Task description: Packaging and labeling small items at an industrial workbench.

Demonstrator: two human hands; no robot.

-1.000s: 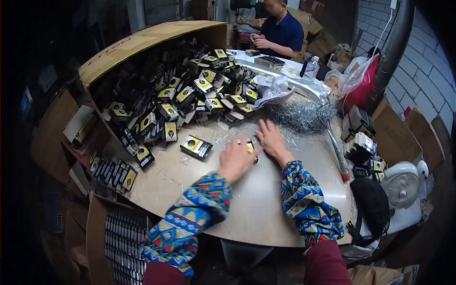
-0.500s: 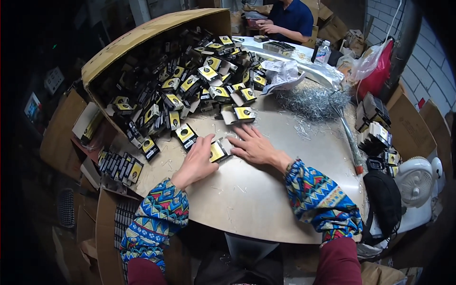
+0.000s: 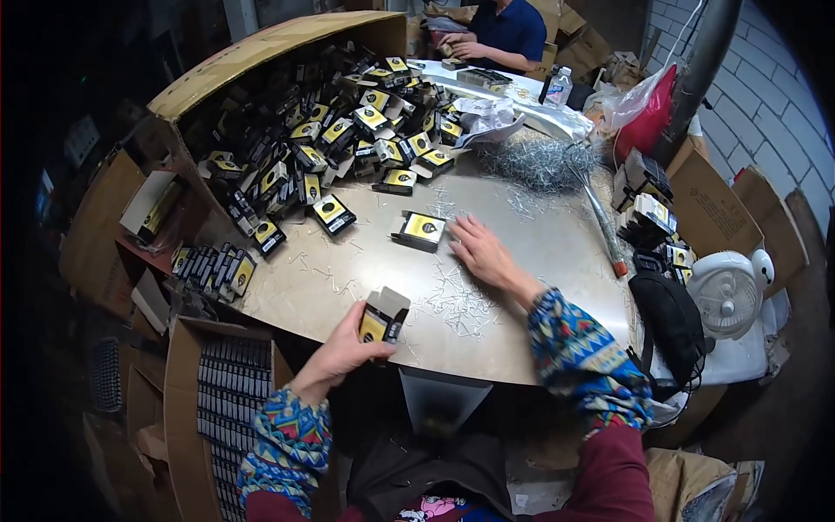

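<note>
My left hand (image 3: 342,352) grips a small black and yellow cardboard box (image 3: 372,327), its grey top flap standing up, at the table's near edge. Stretched out over the table, my right hand (image 3: 485,254) has its fingers apart. Their tips are at the right side of another black and yellow box (image 3: 424,230) lying flat; I cannot tell whether they touch it. Between my hands lies a loose scatter of thin silvery metal pieces (image 3: 461,304), like small nails or pins. A single box (image 3: 331,214) lies further left.
A big heap of similar boxes (image 3: 304,157) spills from a large tipped carton (image 3: 278,43). A tangled mound of metal pieces (image 3: 539,165) sits far right, beside a long tool with a red end (image 3: 618,268). A carton of packed boxes (image 3: 183,409) stands lower left. A person (image 3: 504,39) sits across.
My left hand has drawn back toward me with a box. Loose metal pieces now lie spread on the table between my hands. The flat box now lies nearer, by my right fingertips.
</note>
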